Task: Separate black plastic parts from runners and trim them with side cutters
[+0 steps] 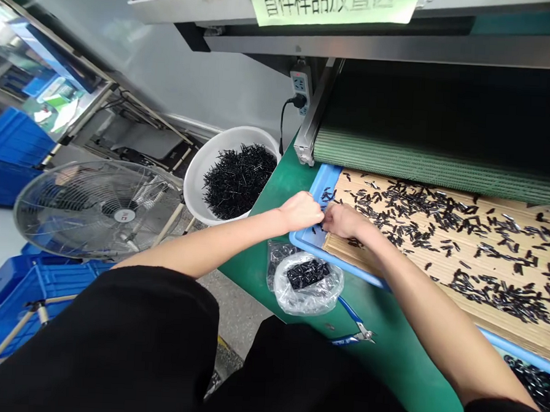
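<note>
My left hand [301,211] and my right hand [344,221] meet at the near left corner of a blue tray [321,185]. Both are closed, fingertips pinched together over a small black part; I cannot tell which hand holds it. The tray carries a cardboard sheet [484,266] strewn with several small black parts [422,207]. Just below my hands lies a clear plastic bag [308,284] with black parts inside.
A white basin [203,165] heaped with black parts stands left of the green bench [388,335]. Blue-handled pliers [358,333] lie near the bench edge. A floor fan [99,209] and blue crates [10,149] stand at left. A green conveyor belt [443,165] runs behind the tray.
</note>
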The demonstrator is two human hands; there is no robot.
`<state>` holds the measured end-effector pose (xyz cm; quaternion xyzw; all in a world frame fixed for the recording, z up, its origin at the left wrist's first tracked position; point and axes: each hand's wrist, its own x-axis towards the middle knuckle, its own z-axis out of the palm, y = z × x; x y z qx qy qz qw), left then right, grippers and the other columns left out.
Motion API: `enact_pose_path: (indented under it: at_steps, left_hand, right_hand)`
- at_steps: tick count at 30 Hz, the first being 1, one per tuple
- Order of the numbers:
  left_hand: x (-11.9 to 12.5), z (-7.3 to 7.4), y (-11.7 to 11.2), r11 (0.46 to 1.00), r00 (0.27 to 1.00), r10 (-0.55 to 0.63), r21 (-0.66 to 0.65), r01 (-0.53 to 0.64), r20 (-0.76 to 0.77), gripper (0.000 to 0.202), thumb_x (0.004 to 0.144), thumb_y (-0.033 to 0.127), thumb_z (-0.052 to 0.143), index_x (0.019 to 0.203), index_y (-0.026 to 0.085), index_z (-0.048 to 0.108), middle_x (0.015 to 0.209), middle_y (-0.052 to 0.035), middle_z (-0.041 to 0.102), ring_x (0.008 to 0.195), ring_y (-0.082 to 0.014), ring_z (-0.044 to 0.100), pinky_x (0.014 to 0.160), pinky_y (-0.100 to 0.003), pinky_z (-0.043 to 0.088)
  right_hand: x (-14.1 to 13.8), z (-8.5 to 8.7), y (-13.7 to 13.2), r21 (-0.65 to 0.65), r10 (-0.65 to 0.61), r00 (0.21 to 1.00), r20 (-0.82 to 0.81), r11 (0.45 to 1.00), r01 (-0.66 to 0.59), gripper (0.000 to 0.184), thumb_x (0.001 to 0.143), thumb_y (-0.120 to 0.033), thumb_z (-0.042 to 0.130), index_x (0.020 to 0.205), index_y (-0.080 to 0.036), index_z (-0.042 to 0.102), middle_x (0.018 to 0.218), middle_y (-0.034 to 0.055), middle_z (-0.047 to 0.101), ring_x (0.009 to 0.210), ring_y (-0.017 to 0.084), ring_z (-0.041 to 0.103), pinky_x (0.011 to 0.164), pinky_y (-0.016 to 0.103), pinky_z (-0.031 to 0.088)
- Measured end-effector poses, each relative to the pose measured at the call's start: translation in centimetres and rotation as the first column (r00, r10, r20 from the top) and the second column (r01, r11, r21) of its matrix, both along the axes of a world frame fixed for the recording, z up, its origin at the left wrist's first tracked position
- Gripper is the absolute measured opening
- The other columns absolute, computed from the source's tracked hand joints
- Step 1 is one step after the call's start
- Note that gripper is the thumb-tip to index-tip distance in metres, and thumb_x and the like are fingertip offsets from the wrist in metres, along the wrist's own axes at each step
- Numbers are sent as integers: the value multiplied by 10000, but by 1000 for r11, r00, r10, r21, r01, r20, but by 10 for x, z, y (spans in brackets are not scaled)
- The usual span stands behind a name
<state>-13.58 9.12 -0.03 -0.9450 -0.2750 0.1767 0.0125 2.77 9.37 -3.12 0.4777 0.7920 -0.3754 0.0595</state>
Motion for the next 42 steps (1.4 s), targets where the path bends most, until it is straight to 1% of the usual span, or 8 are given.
enact_pose_path:
  at_steps: [5, 13, 23, 28, 32, 37, 40, 42]
  left_hand:
    - [7, 2, 1, 998, 995, -68, -21, 66, -78, 163, 835, 179, 683, 677, 135, 678, 660, -31, 701, 649, -172, 648, 691, -337, 470]
    - [10, -2, -7, 981, 980, -167, -118, 155, -107, 184, 890, 239, 679, 750, 120, 668, 707, -17, 697, 702, -148, 672, 744, -330, 532]
    - [19, -19, -11, 966, 999, 27, -255, -35, -34, 221, 910, 271, 657, 750, 118, 640, 745, -17, 677, 762, -148, 660, 805, -350, 531]
    - [9, 3, -13, 907, 943, 296, -354, -228, 151, 187, 753, 61, 630, 592, 145, 587, 586, -45, 628, 603, -159, 581, 667, -307, 426]
    - [-8, 35, -33, 761, 711, 614, -495, -419, 342, 95, 776, 216, 563, 687, 184, 569, 553, 10, 523, 524, -128, 448, 557, -261, 309]
    - [0, 42, -62, 417, 317, 895, -841, -345, 314, 256, 852, 272, 284, 599, 242, 262, 510, 73, 185, 417, -92, 195, 427, -232, 215]
    - [23, 36, -78, 248, 157, 963, -945, -212, 218, 328, 911, 387, 267, 631, 261, 151, 528, 96, 104, 411, -81, 137, 403, -231, 230]
    - [39, 33, -87, 179, 91, 982, -973, -144, 167, 360, 927, 456, 307, 644, 257, 210, 531, 95, 173, 413, -77, 181, 406, -227, 257]
  right_hand:
    - [15, -3, 3, -35, 49, 996, -76, 998, -52, 160, 793, -185, 569, 698, -226, 691, 689, 1, 672, 678, 153, 593, 622, 247, 395]
    - [21, -3, 4, -98, 17, 992, -125, 995, -30, 197, 817, -206, 543, 773, -206, 735, 655, -8, 689, 629, 135, 594, 607, 225, 404]
    - [23, -2, 4, -84, -2, 994, -111, 996, -7, 221, 794, -172, 558, 833, -195, 774, 761, 16, 738, 689, 139, 621, 602, 209, 393]
    - [16, -3, -1, 5, 3, 996, -86, 1000, -2, 219, 843, -215, 560, 876, -180, 774, 884, 70, 760, 795, 176, 664, 648, 227, 413]
    - [8, 7, -18, 95, 3, 997, -75, 995, 4, 290, 921, -293, 511, 955, -154, 763, 973, 124, 751, 844, 209, 675, 716, 258, 448]
    - [40, 22, -20, 259, -165, 986, 12, 953, 157, 321, 957, -212, 448, 1131, -109, 698, 1133, 187, 686, 1027, 271, 619, 894, 341, 446]
    - [84, 19, -8, 432, -448, 887, 114, 826, 361, 449, 970, -112, 321, 1362, -32, 527, 1303, 299, 554, 1186, 370, 507, 969, 503, 392]
    - [109, 13, -3, 529, -597, 790, 137, 719, 451, 460, 960, -89, 336, 1382, -82, 519, 1261, 264, 581, 1161, 362, 512, 951, 496, 407]
